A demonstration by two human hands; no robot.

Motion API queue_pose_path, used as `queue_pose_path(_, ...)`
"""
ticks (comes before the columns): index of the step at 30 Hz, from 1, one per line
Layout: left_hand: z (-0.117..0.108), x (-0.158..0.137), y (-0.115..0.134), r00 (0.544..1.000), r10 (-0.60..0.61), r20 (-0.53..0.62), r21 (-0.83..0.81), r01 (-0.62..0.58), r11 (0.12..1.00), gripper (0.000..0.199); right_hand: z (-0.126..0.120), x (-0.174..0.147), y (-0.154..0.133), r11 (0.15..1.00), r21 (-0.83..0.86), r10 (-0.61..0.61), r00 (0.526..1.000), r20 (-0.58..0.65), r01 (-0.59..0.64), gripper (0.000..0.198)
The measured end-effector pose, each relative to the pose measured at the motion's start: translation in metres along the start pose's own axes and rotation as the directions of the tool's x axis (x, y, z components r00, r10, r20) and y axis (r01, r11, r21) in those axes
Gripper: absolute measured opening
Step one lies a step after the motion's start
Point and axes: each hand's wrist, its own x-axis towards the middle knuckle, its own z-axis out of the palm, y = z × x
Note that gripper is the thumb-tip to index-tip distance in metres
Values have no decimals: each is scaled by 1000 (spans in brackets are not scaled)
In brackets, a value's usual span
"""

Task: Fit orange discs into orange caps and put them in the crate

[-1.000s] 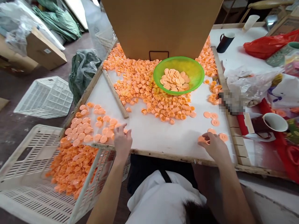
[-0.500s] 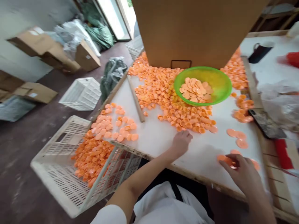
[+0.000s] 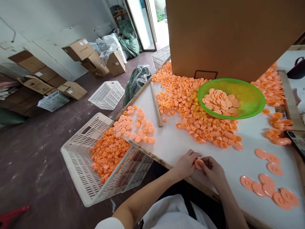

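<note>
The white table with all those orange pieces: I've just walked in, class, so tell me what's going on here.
A person's left hand and right hand meet over the near edge of the table, with a round orange piece at their fingertips. Beyond them spread many orange cups and a green bowl holding pale orange discs. More flat orange pieces lie to the right. A white crate with orange pieces inside stands at left.

No legible text or numbers
</note>
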Motion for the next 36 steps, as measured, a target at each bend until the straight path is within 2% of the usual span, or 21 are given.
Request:
queue_pose_path(5,-1,2,-7,998,-60,7,-182,60,981,48,2,6,-1,969,-243,50,999,-17,-53,33)
queue_pose_path(11,-4,3,-19,976,-180,122,-400,214,891,36,3,11,-4,930,-360,58,997,-48,-71,34)
queue_pose_path(14,-1,7,-23,944,-276,179,-519,329,789,39,2,14,-7,938,-337,89,996,-3,-85,31)
queue_pose_path(17,0,11,-25,909,-338,244,-622,414,664,49,-2,17,-11,957,-253,169,981,95,-140,32)
queue_pose_path(21,-2,13,-27,888,-355,294,-656,457,601,53,-3,19,-12,969,-123,234,952,195,-213,39)
queue_pose_path(25,-1,16,-30,856,-397,330,-620,514,593,51,0,21,-10,956,-139,279,946,163,-258,45)
queue_pose_path(30,-8,27,-30,822,-413,391,-520,568,638,41,-1,32,-14,920,-236,360,911,199,-312,44)
queue_pose_path(34,-17,32,-27,831,-399,388,-397,541,742,32,-4,40,-20,903,-295,390,885,255,-313,43)
queue_pose_path(36,-17,31,-28,841,-391,374,-389,525,757,32,-7,41,-18,908,-306,379,873,306,-287,42)
